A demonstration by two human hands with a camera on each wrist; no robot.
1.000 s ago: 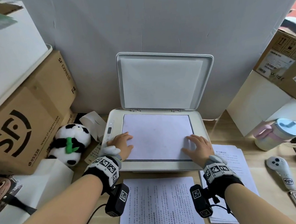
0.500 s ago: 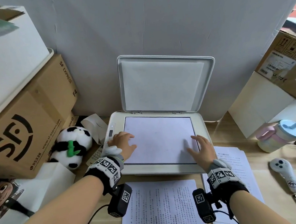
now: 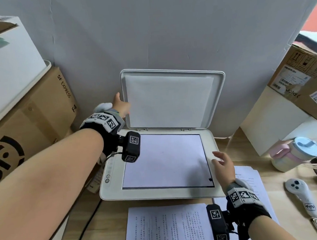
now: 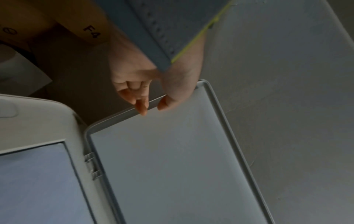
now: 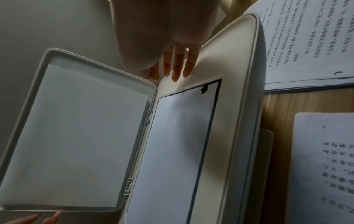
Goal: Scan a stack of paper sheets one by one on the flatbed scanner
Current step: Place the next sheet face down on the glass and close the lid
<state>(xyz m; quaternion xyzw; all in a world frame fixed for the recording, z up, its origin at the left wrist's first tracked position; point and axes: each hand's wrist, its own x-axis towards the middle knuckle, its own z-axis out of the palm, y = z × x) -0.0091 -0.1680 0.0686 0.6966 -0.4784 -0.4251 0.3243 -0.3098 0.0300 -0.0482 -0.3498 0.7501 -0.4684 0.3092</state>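
Sheet [image 3: 165, 160] on scanner glass, left hand [image 3: 120, 105] at lid [image 3: 173, 100] edge

This looks like a small office or storeroom corner: a flatbed scanner [image 3: 156, 162] sits on a wooden desk [image 3: 278, 185] among printed sheets [image 3: 169, 227], with an SF Express shipping carton [image 3: 31, 122] at left and labelled cartons [image 3: 302, 83] at upper right.

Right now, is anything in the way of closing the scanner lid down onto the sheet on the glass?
Only the right hand, whose fingers rest on the scanner's right border beside the sheet. The left hand pinches the left edge of the lid. Nothing else visible lies on the glass.
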